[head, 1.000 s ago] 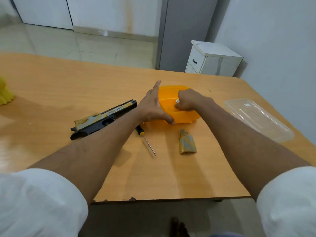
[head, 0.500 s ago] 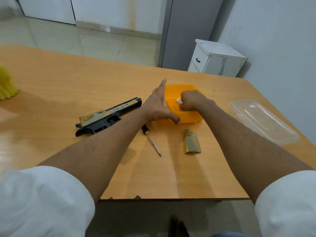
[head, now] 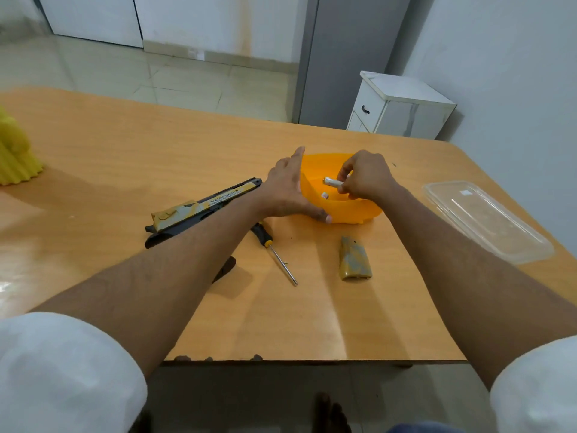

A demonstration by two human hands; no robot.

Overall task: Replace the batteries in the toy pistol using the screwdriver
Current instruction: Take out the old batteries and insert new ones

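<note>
The black and tan toy pistol point(head: 203, 209) lies on the wooden table point(head: 156, 157), partly hidden under my left forearm. A screwdriver point(head: 274, 251) with a black and yellow handle lies in front of an orange bowl point(head: 359, 210). The pistol's tan battery cover point(head: 355, 258) rests near it. My left hand point(head: 287, 192) presses flat, fingers straight, against the bowl's left side. My right hand point(head: 365, 179) pinches a white battery point(head: 333, 182) above the bowl. Another white battery point(head: 325, 195) lies inside the bowl.
A clear plastic lid point(head: 487, 220) lies at the table's right edge. A yellow ribbed object point(head: 15, 154) stands at the far left. A white cabinet point(head: 399, 107) stands beyond the table by the wall.
My right hand has risen out of the bowl with a battery pinched in its fingers. My left hand stays against the bowl's side.
</note>
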